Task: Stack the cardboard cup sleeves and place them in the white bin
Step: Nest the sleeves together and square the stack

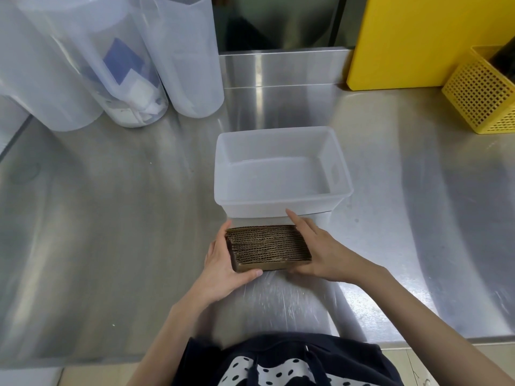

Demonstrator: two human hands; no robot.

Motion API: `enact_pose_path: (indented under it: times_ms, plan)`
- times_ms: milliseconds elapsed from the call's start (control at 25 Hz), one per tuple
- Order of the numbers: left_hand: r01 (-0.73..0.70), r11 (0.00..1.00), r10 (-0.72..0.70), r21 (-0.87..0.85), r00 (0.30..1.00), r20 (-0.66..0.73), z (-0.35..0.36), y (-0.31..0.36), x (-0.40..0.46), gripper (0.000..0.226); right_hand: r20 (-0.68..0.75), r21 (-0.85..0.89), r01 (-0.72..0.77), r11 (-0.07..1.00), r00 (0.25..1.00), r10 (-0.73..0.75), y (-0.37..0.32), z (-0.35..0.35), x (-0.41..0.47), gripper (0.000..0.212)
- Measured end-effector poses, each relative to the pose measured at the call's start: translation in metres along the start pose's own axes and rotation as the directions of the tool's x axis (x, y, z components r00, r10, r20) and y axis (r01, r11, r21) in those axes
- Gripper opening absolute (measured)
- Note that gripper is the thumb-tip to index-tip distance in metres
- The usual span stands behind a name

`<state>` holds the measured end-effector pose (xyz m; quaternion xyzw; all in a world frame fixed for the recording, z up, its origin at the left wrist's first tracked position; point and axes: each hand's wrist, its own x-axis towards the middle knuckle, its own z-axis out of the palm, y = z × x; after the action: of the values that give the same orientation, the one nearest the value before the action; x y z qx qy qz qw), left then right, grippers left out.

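A stack of brown corrugated cardboard cup sleeves [267,245] stands on edge on the steel counter, pressed together between both hands. My left hand [223,270] grips its left end, thumb along the near face. My right hand [315,250] holds the right end, fingers stretched along the far side. Just beyond the stack sits the white bin [281,201], a translucent rectangular tub with nothing inside; its near wall is almost touching the sleeves.
Three tall translucent plastic containers [133,57] stand at the back left, one holding blue and white packets. A yellow board [418,37] leans at the back right, beside a yellow perforated basket [479,93]. The steel counter [111,218] spreads around.
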<state>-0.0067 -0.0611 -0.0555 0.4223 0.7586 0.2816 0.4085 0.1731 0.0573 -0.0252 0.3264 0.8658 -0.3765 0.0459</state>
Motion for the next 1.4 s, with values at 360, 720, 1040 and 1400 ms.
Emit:
enact_pose_path:
  times_ms: [360,720,1040,1400]
  plan:
    - [0.022,1.0,-0.022,0.001,1.0,0.019,0.002,0.005,0.0,0.116,-0.093,0.303,-0.083,0.949,0.989,0.116,0.022,0.016,-0.019,0.084]
    - [0.016,0.999,-0.018,0.033,0.996,0.086,0.002,0.005,-0.002,0.105,-0.208,0.338,0.022,0.941,0.977,0.052,0.015,0.034,-0.008,0.088]
    - [-0.096,0.995,0.096,0.015,0.995,-0.009,-0.011,0.0,-0.004,0.057,-0.223,0.278,0.0,0.96,0.973,0.065,0.018,0.028,-0.006,0.076]
    - [-0.077,0.973,0.081,0.216,0.997,-0.008,-0.001,0.002,0.002,0.079,-0.167,0.179,0.027,0.984,0.986,0.003,0.014,0.028,-0.008,0.084]
